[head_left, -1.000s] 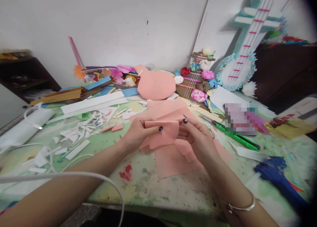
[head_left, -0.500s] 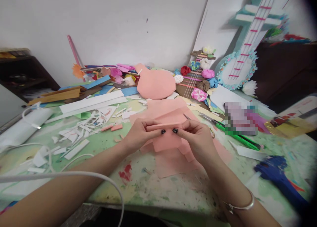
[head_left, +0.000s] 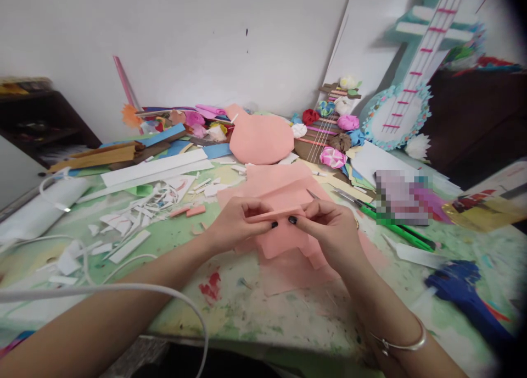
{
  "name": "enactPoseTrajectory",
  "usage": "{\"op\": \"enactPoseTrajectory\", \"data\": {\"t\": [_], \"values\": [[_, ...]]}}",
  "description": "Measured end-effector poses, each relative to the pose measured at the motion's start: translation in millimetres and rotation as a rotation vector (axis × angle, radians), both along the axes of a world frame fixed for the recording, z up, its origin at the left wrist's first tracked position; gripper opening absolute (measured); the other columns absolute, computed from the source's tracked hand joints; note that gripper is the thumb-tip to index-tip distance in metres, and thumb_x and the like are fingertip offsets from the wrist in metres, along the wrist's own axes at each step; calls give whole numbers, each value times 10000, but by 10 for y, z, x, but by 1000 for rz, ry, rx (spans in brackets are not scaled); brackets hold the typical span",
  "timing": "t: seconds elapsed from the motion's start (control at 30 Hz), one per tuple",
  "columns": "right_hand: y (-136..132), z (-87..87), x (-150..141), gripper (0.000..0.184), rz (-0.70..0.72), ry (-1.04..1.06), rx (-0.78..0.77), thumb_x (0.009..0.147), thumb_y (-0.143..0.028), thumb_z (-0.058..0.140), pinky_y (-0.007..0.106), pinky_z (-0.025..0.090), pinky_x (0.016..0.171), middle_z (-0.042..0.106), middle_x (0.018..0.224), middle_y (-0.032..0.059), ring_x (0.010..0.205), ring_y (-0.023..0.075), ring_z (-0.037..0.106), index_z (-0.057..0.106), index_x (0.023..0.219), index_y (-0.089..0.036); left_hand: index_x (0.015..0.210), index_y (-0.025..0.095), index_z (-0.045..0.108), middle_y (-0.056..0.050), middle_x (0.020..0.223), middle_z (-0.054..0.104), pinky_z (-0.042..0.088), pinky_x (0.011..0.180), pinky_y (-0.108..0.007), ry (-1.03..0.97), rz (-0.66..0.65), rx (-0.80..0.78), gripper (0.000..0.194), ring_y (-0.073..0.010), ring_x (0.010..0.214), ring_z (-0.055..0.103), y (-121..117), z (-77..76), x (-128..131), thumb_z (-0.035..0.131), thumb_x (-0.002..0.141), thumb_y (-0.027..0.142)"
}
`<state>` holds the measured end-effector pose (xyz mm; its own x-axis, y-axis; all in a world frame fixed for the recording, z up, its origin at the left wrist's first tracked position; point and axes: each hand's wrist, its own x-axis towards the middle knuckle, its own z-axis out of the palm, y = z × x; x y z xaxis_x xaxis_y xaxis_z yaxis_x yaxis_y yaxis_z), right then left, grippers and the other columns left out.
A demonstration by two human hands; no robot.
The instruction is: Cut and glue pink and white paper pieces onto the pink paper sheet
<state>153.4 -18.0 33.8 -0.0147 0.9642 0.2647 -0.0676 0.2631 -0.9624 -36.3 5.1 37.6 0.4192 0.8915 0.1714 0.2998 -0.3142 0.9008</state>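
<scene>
Between my two hands is a piece of pink paper with a narrow fold along its upper edge. My left hand pinches the fold at its left end, thumb in front. At the right end, the thumb and fingers of my right hand are closed on the same fold. Larger pink sheets lie on the table beneath. The tip of a pointed metal blade shows just beyond my right hand, its remainder mostly hidden. Farther back rests a rounded pink cutout.
White paper scraps litter the left side, where a white cable crosses over my left forearm. To the right lie a green cutter and a blue glue gun. Paper flowers and a guitar-shaped craft stand behind.
The paper's lower flap has tilted and shifted slightly right between my hands. Both hands keep their pinch on the fold. The whole view has shifted a little.
</scene>
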Motion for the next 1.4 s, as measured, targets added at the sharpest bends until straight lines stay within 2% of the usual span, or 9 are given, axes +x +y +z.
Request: {"op": "enactPoseTrajectory", "data": {"t": [0.33, 0.5, 0.67, 0.87, 1.0, 1.07, 1.17, 1.3, 1.4], "values": [[3, 4, 40, 225, 2, -74, 78, 639, -179, 760, 248, 466, 572, 587, 603, -20, 586, 104, 544, 548, 561, -175, 738, 137, 730, -23, 678, 710, 436, 602, -214, 30, -40, 188, 89, -126, 632, 598, -17, 22, -31, 648, 705, 130], [-7, 5, 54, 222, 59, -71, 54, 693, -180, 733, 241, 476, 585, 633, 656, -32, 614, 114, 596, 567, 839, -201, 703, 140, 707, -9, 625, 668, 415, 577, -221, 80, -94, 178, 117, -122, 593, 565, -33, 16, -33, 606, 747, 179], [-11, 0, 67, 140, 56, -317, 167, 757, -189, 672, 323, 496, 694, 708, 791, 36, 753, 180, 638, 689, 896, -196, 741, 147, 711, -13, 661, 691, 430, 595, -224, 111, -92, 173, 126, -136, 621, 597, -32, 4, -31, 588, 721, 136], [15, 39, 126, 204, 45, -474, 471, 771, -113, 652, 355, 479, 763, 706, 849, 33, 833, 191, 613, 744, 881, -258, 801, 202, 717, -50, 761, 731, 464, 733, -299, 196, 26, 665, 147, -182, 736, 633, 22, -73, -92, 600, 735, 141], [15, 56, 153, 277, -98, -560, 708, 750, -89, 660, 306, 428, 598, 579, 686, 16, 654, 150, 516, 769, 900, -296, 801, 205, 686, -71, 816, 725, 447, 827, -354, 248, 163, 873, 96, -214, 830, 634, 30, -83, -113, 607, 753, 181], [0, 39, 159, 310, -103, -538, 744, 772, -84, 634, 291, 376, 529, 494, 579, -9, 562, 133, 457, 760, 963, -294, 829, 183, 646, -85, 853, 706, 460, 807, -353, 208, 325, 759, 108, -219, 836, 631, 31, -64, -103, 624, 735, 231], [-28, -1, 159, 380, -82, -506, 787, 800, -77, 601, 302, 372, 530, 490, 512, -29, 517, 130, 462, 719, 1074, -313, 794, 165, 588, -66, 756, 671, 484, 633, -306, 65, 431, 244, 197, -196, 676, 625, 67, -27, -91, 625, 707, 337], [-55, -14, 145, 418, -63, -520, 826, 809, -60, 587, 306, 402, 540, 564, 517, -26, 498, 129, 503, 691, 1125, -313, 706, 116, 635, -130, 646, 683, 481, 521, -289, -314, 58, -632, 514, -196, 537, 628, 130, 10, -111, 423, 799, 575], [-58, 9, 127, 324, -77, -594, 820, 825, -105, 575, 292, 374, 506, 524, 470, -28, 467, 124, 473, 733, 1036, -293, 809, 99, 689, -177, 738, 723, 519, 572, -310, -518, -159, -892, 732, -233, 609, 673, 109, 24, -133, 376, 741, 757]]}}
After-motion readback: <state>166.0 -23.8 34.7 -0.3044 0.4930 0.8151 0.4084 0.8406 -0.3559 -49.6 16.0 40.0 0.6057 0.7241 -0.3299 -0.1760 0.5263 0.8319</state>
